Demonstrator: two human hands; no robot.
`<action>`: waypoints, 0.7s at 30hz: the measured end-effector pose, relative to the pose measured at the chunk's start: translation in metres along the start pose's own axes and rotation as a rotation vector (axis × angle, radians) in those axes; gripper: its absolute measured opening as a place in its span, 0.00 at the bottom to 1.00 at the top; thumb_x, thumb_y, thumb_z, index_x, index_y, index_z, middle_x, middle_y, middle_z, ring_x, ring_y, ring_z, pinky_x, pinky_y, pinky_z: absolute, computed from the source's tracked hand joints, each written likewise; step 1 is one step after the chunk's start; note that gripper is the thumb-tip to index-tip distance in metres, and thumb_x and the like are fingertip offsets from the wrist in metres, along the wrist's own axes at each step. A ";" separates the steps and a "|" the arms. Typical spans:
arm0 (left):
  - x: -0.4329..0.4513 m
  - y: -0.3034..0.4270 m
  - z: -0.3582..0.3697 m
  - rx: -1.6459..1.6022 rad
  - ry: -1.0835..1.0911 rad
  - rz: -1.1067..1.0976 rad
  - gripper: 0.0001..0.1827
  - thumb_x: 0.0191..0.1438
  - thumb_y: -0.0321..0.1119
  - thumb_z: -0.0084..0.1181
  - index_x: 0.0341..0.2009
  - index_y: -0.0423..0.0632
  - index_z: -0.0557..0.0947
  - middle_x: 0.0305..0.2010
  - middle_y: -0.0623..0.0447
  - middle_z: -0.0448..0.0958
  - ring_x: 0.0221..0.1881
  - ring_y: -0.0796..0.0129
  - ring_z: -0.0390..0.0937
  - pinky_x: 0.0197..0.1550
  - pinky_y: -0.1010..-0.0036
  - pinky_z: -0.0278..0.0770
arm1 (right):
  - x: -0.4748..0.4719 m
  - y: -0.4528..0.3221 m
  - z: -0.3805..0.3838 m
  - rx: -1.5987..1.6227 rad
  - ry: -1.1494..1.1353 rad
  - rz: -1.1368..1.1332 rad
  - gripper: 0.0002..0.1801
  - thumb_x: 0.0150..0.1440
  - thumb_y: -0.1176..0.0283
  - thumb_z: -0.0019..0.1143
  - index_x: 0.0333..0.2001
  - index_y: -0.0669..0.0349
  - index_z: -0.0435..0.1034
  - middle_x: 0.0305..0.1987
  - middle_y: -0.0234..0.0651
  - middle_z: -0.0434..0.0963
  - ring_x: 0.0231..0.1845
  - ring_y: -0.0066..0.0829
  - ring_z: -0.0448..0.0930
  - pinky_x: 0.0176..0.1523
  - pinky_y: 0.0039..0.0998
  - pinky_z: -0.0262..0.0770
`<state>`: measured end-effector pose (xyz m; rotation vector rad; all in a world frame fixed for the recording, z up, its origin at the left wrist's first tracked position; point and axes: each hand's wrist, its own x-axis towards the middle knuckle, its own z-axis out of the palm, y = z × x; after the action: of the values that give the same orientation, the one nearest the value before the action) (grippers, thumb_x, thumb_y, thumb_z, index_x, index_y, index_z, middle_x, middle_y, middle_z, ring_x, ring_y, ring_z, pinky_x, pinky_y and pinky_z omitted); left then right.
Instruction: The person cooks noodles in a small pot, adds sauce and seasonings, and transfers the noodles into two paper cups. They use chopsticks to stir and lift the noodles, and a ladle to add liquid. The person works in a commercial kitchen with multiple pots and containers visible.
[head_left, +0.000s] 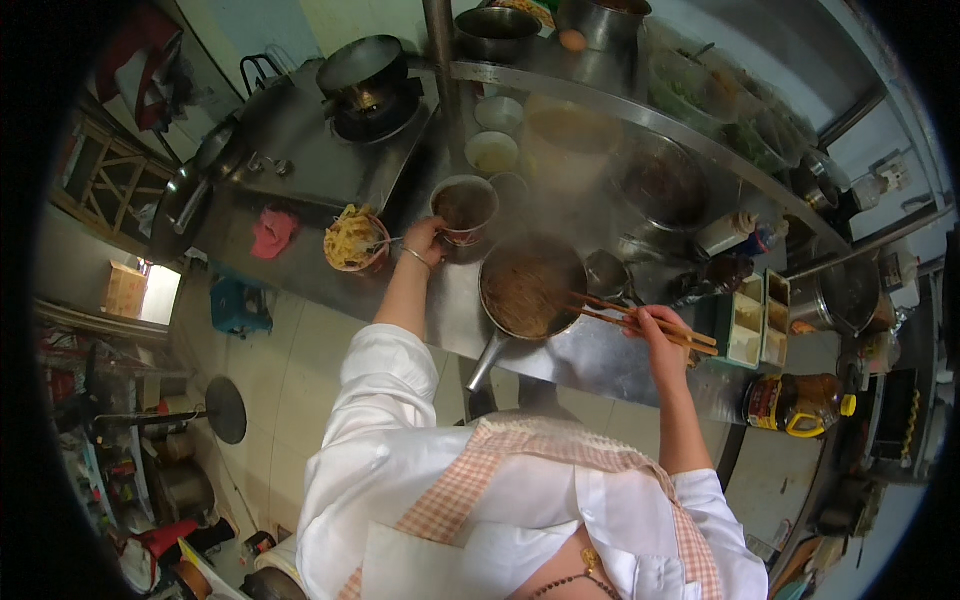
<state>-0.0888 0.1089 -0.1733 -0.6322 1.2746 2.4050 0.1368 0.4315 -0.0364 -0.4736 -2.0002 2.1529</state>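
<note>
My left hand (425, 238) grips the near left rim of a round bowl (465, 206) with dark contents. My right hand (658, 334) holds long wooden chopsticks (600, 313), their tips at the right edge of a saucepan (532, 289). Brown noodles (525, 300) lie in the pan, and its metal handle (487, 361) points toward me. Left of my left hand stands a tub heaped with yellow food (352, 240), a utensil handle sticking out of it. A ladle (607, 274) lies just right of the pan. Steam blurs the area behind the pan.
A pink cloth (274, 231) lies on the steel counter at left. Small bowls (492, 152) and a large pot (574, 139) stand behind. At right are condiment trays (747, 330), bottles and a large oil jug (795, 405). A steel shelf edge (645, 112) crosses above the counter's back.
</note>
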 end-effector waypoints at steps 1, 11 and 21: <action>0.003 -0.002 -0.005 0.001 0.010 0.010 0.08 0.41 0.23 0.47 0.30 0.41 0.69 0.30 0.49 0.66 0.33 0.58 0.66 0.34 0.59 0.67 | 0.001 -0.001 0.001 -0.006 -0.007 0.011 0.07 0.51 0.75 0.47 0.31 0.70 0.66 0.29 0.42 0.73 0.31 0.30 0.76 0.33 0.26 0.75; 0.017 -0.007 -0.014 -0.210 0.053 -0.171 0.11 0.37 0.20 0.46 0.30 0.43 0.68 0.31 0.47 0.67 0.28 0.56 0.67 0.30 0.63 0.70 | 0.006 0.016 0.000 0.030 -0.072 0.034 0.08 0.51 0.75 0.47 0.31 0.71 0.66 0.29 0.42 0.73 0.31 0.29 0.76 0.34 0.26 0.75; -0.002 -0.015 0.003 0.041 0.161 0.005 0.07 0.36 0.21 0.46 0.26 0.40 0.67 0.27 0.49 0.66 0.28 0.58 0.67 0.25 0.63 0.66 | -0.001 0.021 0.000 0.008 -0.038 0.020 0.08 0.50 0.75 0.47 0.31 0.71 0.66 0.28 0.42 0.73 0.31 0.29 0.76 0.33 0.26 0.75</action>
<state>-0.0803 0.1193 -0.1802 -0.8265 1.3864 2.3657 0.1393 0.4289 -0.0575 -0.4572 -2.0145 2.1967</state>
